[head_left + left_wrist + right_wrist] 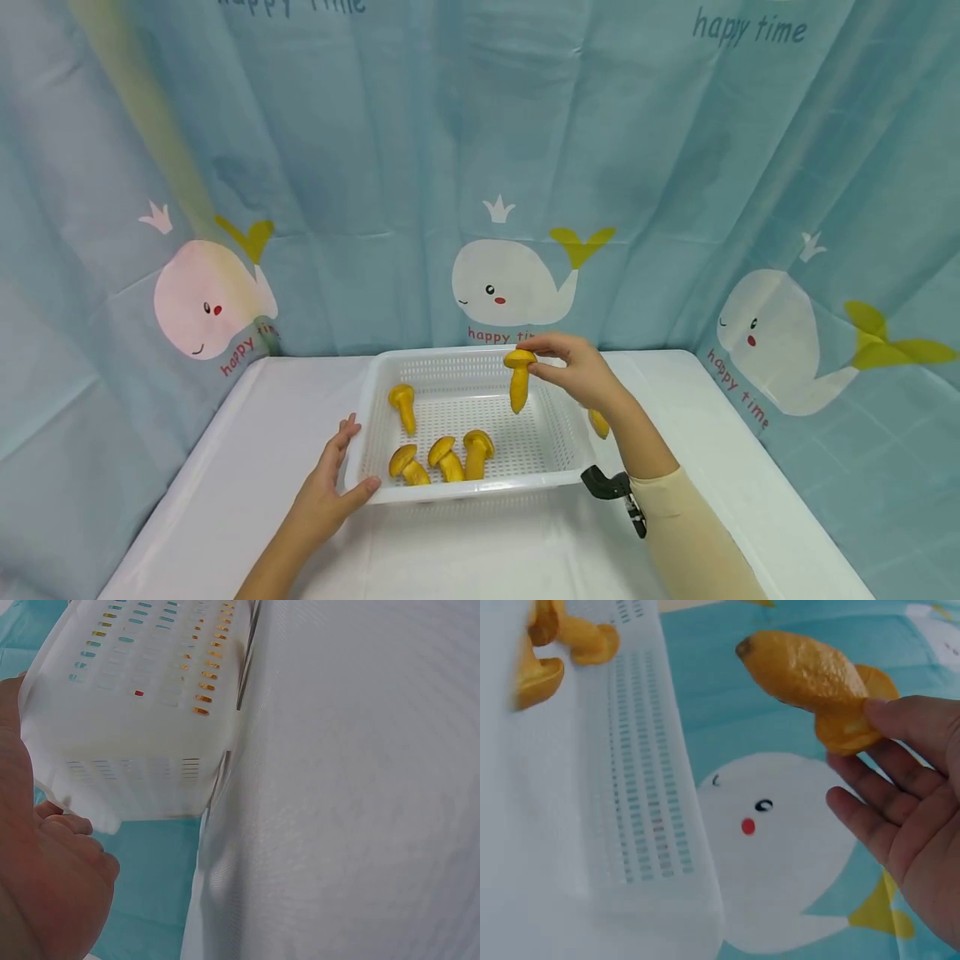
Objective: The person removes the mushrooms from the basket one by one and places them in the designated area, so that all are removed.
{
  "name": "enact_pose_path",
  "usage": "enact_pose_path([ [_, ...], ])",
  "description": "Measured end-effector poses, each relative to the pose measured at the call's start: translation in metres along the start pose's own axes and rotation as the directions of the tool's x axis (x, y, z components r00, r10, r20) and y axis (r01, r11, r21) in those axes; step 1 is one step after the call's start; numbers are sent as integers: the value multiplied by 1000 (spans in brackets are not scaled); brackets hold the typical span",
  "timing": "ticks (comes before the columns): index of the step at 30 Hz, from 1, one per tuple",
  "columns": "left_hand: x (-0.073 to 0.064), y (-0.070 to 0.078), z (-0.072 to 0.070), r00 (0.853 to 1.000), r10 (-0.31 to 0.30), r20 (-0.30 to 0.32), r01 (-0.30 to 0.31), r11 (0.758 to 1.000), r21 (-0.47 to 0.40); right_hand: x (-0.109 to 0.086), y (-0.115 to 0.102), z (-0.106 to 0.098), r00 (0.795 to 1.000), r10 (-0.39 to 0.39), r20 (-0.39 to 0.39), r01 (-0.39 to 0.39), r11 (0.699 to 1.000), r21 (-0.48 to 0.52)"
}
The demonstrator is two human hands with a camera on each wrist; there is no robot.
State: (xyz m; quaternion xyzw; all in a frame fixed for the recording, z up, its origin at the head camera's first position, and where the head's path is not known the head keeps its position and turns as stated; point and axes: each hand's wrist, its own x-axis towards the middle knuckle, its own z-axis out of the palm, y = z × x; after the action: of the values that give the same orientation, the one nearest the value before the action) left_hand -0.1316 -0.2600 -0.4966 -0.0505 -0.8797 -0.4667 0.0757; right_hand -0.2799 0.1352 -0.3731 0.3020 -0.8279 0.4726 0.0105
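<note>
Over the right half of a white plastic basket [480, 483], my right hand [573, 371] pinches a yellow mushroom [519, 383] by its cap, stem pointing down. The right wrist view shows this mushroom [810, 675] between thumb and fingers. My left hand [330, 487] holds the basket's front left corner, thumb on the front rim and fingers along the left side. From below, the left wrist view shows that hand [64, 862] against the basket wall [135, 735]. In the basket lie several yellow mushrooms, one at the back left [403, 407] and others along the front [477, 454].
Another yellow piece [598, 422] lies on the white table [720, 467] right of the basket, partly hidden by my right forearm. A blue curtain [360, 250] with printed whales surrounds the table's back and sides. A black wrist mount [606, 483] sits on my right arm.
</note>
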Motion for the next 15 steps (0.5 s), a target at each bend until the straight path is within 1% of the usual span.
enact_pose_path([
  [6, 1, -1, 0, 1000, 6, -3, -6, 1000, -2, -27, 7, -21, 996, 7, -93, -5, 1000, 22],
  [10, 1, -1, 0, 1000, 7, -6, -7, 1000, 9, -41, 17, -33, 992, 25, -123, -24, 1000, 8],
  [15, 1, -1, 0, 1000, 11, -3, -11, 1000, -5, -55, 34, -45, 987, 39, -155, -44, 999, -31],
])
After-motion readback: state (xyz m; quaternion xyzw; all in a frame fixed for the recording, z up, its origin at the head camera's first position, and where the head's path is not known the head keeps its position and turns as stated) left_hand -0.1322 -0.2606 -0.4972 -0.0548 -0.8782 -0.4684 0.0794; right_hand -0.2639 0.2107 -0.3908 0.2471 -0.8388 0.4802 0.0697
